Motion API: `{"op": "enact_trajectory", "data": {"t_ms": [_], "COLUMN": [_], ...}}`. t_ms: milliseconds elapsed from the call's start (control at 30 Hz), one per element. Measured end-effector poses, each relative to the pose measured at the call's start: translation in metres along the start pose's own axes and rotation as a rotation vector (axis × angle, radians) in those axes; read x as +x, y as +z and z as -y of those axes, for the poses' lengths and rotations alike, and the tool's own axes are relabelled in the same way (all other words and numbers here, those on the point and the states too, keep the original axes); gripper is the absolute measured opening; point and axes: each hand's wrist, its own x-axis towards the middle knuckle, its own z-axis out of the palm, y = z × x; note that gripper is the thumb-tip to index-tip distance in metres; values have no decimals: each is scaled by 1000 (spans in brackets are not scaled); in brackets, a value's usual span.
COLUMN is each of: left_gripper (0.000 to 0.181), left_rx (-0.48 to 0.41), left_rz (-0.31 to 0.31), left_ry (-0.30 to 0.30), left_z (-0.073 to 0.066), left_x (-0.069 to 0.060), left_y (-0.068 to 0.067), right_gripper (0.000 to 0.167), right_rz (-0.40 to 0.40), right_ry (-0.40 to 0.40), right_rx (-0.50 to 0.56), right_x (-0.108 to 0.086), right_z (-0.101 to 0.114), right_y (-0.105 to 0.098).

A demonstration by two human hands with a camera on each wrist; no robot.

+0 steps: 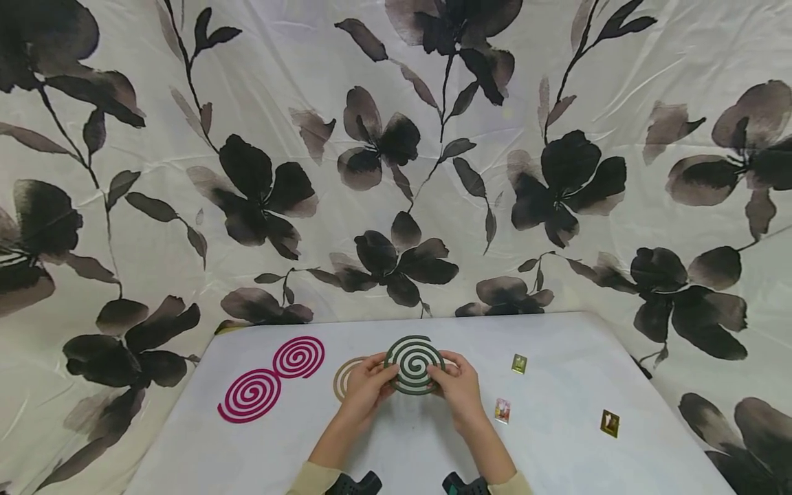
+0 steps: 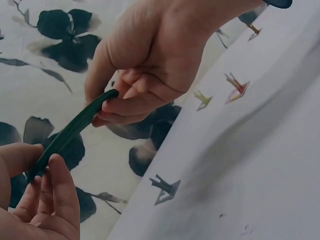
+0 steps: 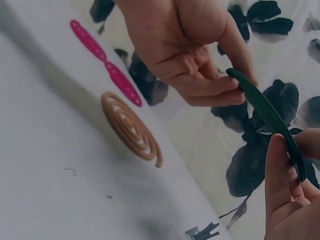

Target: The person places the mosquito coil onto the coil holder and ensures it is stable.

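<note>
Both hands hold up a dark green mosquito coil (image 1: 414, 365) above the table, its flat spiral facing the head camera. My left hand (image 1: 365, 388) pinches its left edge between thumb and fingers, and my right hand (image 1: 460, 392) pinches the right edge the same way. Edge-on, the green coil (image 2: 72, 130) looks thin and slightly bowed in the left wrist view. Partly hidden behind the left hand, a tan coil (image 1: 339, 379) lies on the table; the right wrist view shows more of this tan coil (image 3: 131, 129).
Two magenta coils (image 1: 252, 396) (image 1: 298, 357) lie touching on the left of the white table (image 1: 247, 467). Small metal coil stands (image 1: 519, 364) (image 1: 502, 410) (image 1: 609, 423) are on the right. A silver-grey stand (image 2: 165, 190) shows in the wrist views. Floral cloth (image 1: 383, 172) hangs behind.
</note>
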Motion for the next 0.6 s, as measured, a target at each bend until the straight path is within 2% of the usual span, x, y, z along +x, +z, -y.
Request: {"op": "enact_trajectory", "data": {"t_ms": [233, 433, 600], "left_gripper": [51, 48, 46], "left_rx": [62, 75, 89], "left_rz": [-28, -42, -58], "left_ry": [2, -8, 8], "left_z": [-1, -2, -3], "left_x": [12, 20, 24], "left_y": [13, 22, 28], "right_gripper": [44, 43, 43], "right_rz": [-36, -61, -64], "right_ry": [0, 0, -2], "right_rx": [13, 13, 14], "right_x": [6, 11, 16], "right_z": [3, 6, 9], "right_y": [-5, -10, -11]}}
